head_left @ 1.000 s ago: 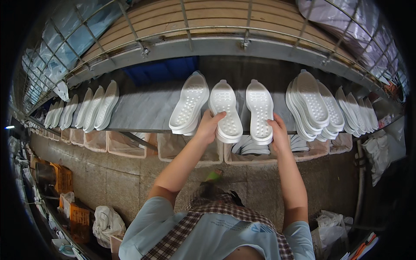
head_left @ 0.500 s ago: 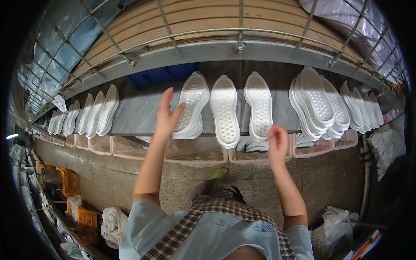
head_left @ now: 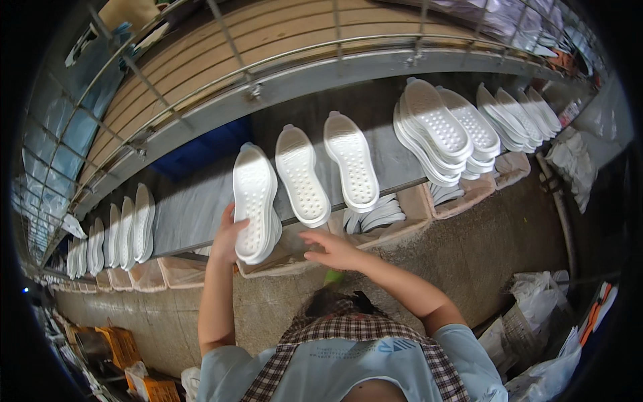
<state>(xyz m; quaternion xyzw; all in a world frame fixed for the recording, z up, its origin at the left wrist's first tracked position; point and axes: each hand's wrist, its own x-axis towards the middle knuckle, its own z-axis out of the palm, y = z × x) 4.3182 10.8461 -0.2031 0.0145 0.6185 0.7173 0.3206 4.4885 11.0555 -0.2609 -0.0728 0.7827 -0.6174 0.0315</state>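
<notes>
right hand (head_left: 333, 250) moved left; left hand (head_left: 228, 236) fingers hidden behind sole stack (head_left: 255, 194)

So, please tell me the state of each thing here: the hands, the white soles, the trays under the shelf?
left hand: open, touching the leftmost sole stack
right hand: open, empty, fingers spread below the shelf edge
sole stack: tread up, overhanging the edge
two single soles: flat, tread up, apart
large stack: fanned, overlapping
far-left soles: leaning in a row
trays: open, some holding soles
</notes>
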